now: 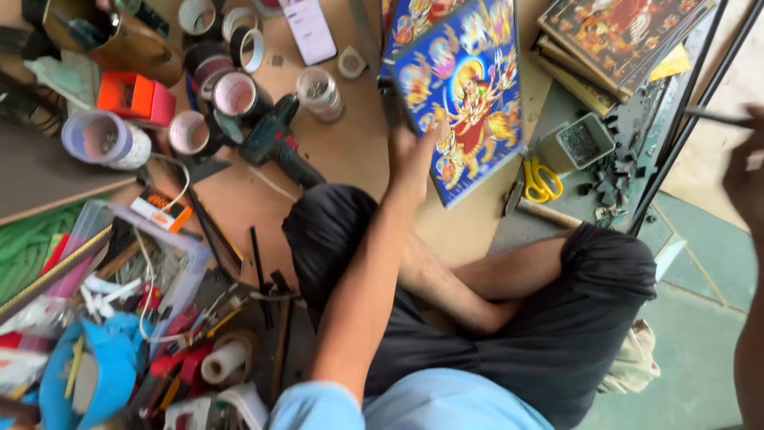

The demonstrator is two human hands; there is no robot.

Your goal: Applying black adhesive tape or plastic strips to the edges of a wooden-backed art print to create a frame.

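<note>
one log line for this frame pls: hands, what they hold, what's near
left hand: holds blue picture board, tilted | right hand: blurred, thin dark rod | near: yellow scissors, drill, tape rolls

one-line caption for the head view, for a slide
Seated cross-legged, the left hand holds a colourful framed print upright beside yellow scissors.
</note>
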